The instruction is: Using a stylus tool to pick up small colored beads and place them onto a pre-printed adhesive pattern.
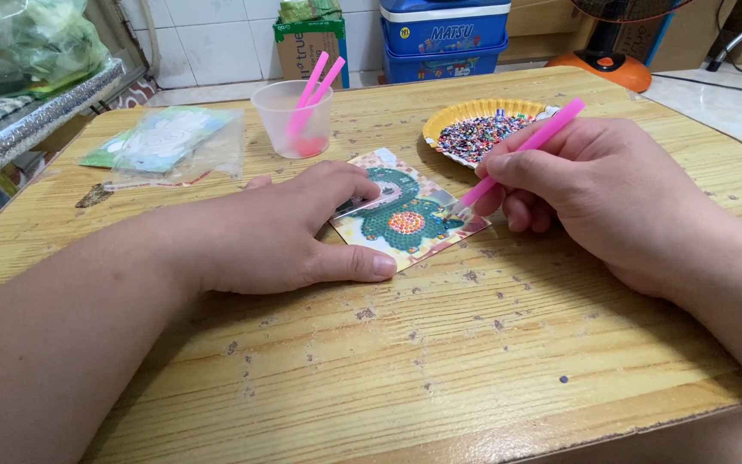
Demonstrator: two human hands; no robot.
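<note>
The small bead-picture card [405,219] is pinned flat on the desk [440,344] by the spread left hand [289,232], so it cannot slide. A pink pen tool [521,148] is pinched in the right hand [599,193], its tip lowered onto the card's right edge. Just behind the card, a yellow dish of beads [478,129] is kept within reach, and a clear cup [294,120] of spare pink tools is set behind-left.
</note>
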